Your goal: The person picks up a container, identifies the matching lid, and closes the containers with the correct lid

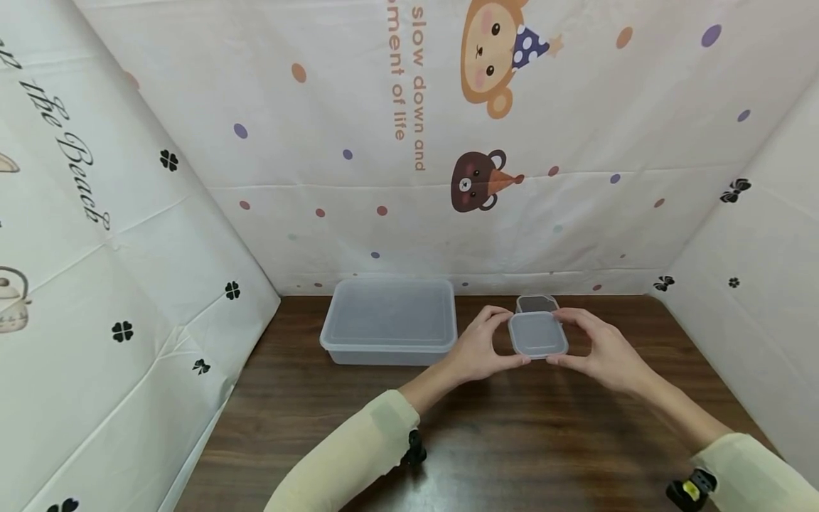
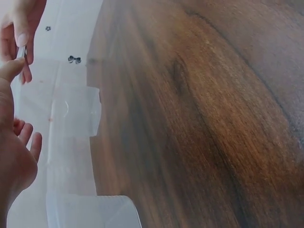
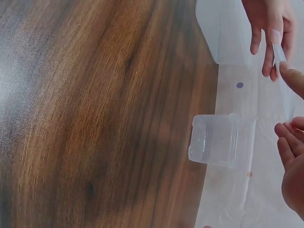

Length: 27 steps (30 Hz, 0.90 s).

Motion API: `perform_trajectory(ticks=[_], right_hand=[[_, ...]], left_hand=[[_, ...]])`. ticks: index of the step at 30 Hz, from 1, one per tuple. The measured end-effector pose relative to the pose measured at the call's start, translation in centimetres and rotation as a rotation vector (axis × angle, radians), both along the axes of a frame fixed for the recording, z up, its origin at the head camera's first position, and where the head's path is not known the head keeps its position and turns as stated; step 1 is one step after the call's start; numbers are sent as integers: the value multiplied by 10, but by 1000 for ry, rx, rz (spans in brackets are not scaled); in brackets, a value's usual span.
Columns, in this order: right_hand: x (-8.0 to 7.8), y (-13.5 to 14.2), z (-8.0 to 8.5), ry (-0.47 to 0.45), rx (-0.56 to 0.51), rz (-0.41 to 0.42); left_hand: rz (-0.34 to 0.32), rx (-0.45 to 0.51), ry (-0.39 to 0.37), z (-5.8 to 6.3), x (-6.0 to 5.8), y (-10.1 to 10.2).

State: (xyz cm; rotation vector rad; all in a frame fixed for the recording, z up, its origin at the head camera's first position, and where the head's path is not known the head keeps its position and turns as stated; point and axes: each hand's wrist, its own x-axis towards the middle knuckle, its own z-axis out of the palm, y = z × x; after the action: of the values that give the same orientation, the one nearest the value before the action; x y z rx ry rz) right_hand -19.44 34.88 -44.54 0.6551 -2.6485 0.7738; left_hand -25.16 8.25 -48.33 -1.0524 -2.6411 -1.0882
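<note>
Between my two hands is a small square translucent lid (image 1: pixel 538 334), pinched at its edges by thumbs and fingers. My left hand (image 1: pixel 478 347) grips its left side and my right hand (image 1: pixel 604 350) its right side. Seen edge-on in the right wrist view, the lid (image 3: pixel 285 85) is up in the air, apart from the table. Beyond it a small clear plastic container (image 1: pixel 537 304) stands uncovered on the tabletop, partly hidden by the lid in the head view. In the right wrist view the whole container (image 3: pixel 213 140) shows, touched by neither hand.
A large rectangular translucent box (image 1: pixel 390 320) with its lid on stands to the left, close to my left hand. Dark wood-grain table (image 1: pixel 512 441) lies beneath. Printed white cloth walls (image 1: pixel 384 142) enclose the back and both sides.
</note>
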Motion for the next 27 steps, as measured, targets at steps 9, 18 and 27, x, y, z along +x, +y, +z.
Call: perform_trajectory(ticks=[9, 18, 27], right_hand=[[1, -2, -1, 14, -15, 1], [-8, 2, 0, 32, 10, -3], [-19, 6, 4, 1, -12, -40]], left_hand=[[10, -30, 0, 3, -2, 3], [26, -39, -23, 9, -7, 8], [9, -103, -27, 17, -20, 12]])
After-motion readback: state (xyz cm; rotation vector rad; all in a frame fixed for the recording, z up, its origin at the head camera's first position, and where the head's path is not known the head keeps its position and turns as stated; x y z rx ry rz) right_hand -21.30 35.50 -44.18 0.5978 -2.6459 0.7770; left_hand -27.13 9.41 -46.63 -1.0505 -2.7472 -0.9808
